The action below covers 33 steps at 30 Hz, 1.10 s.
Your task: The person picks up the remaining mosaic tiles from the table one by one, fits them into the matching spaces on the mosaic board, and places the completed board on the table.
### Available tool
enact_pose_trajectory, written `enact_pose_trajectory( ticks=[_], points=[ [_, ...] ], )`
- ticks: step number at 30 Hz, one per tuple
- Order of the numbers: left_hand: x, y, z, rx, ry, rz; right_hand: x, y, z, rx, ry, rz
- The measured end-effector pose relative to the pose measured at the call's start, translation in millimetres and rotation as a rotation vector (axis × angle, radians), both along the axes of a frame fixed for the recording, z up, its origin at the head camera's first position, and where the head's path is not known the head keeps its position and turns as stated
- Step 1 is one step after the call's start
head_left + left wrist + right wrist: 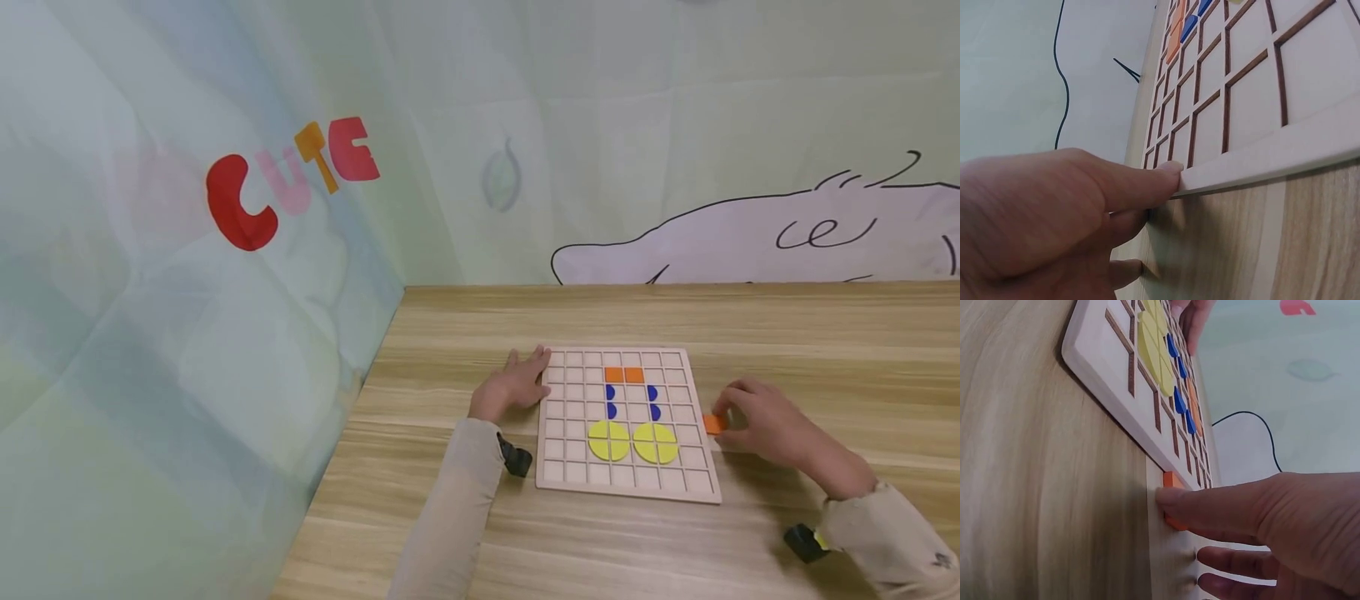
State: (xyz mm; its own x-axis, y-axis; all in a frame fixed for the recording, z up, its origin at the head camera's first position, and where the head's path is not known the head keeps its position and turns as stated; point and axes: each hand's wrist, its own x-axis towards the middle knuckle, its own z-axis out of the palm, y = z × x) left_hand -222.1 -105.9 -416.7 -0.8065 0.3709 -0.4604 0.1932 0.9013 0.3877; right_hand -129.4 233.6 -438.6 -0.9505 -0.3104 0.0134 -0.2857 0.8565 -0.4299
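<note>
A wooden grid board (566, 429) lies flat on the table. My left hand (513, 388) rests at its left edge, the thumb (1154, 182) on the rim near a corner and the other fingers spread beside it. At the opposite edge, my right hand (772, 427) pinches an orange tile (715, 425) between thumb and fingers. In the right wrist view, this orange tile (1175, 480) sits right against the board's side, partly covered by the thumb. Two orange squares (624, 375), several blue half-round pieces (652, 392) and yellow quarter pieces forming two discs (609, 442) lie in the grid.
The wood-grain table (465, 321) extends around the board on all sides. Behind it hangs a printed cloth backdrop (465, 225), and another side of it stands along the left edge. Both wrists wear black devices (515, 457).
</note>
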Motion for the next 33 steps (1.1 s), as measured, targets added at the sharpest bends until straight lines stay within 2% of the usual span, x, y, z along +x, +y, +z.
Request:
enact_pose_trajectory(
  ticks=[15, 19, 26, 33],
  points=[
    [0.4, 0.5, -0.7, -0.010, 0.008, 0.011, 3.1, 5.8, -7.4, -0.010, 0.088, 0.005],
    [0.4, 0.6, -0.9, -0.011, 0.006, 0.012, 3.0, 7.2, -7.1, -0.002, 0.086, 0.011],
    [-0.2, 0.5, -3.3, -0.023, 0.016, 0.005, -1.6, 7.5, -1.3, -0.003, 0.016, 0.007],
    [-0.4, 0.0, -3.2, -0.020, 0.019, 0.017, -12.8, -0.6, 4.7, -0.019, 0.074, 0.017]
  ],
)
